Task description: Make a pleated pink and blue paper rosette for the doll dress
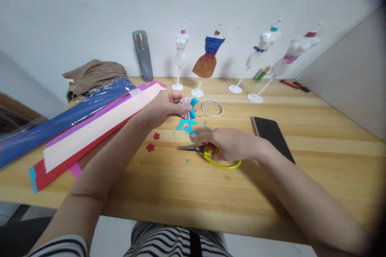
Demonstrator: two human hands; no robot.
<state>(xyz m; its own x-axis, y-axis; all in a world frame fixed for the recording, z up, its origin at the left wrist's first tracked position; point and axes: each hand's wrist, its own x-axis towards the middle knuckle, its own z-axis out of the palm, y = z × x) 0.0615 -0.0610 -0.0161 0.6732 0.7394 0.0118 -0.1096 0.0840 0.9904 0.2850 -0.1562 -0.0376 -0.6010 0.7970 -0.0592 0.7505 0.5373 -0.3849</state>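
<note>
My left hand (164,107) is closed, pinching a small pleated fan of crepe paper (186,106), pale pink with bright blue at its right side. My right hand (224,143) reaches low over the table, its fingertips blurred among blue paper scraps (187,123). Under that hand lie scissors (196,149) with yellow and red handles, blades pointing left. Whether the fingers grip the scissors or a scrap is not clear. Two red paper flowers (150,147) lie left of the blades. A roll of tape (212,108) rests just beyond my hands.
Several small mannequins (210,48) on stands line the back, beside a grey flask (143,56). Rolls and folded strips of coloured paper (99,128) fill the left, with brown cloth (93,72) behind. A black phone (271,136) lies right; a red pen-like object (291,84) sits farther back.
</note>
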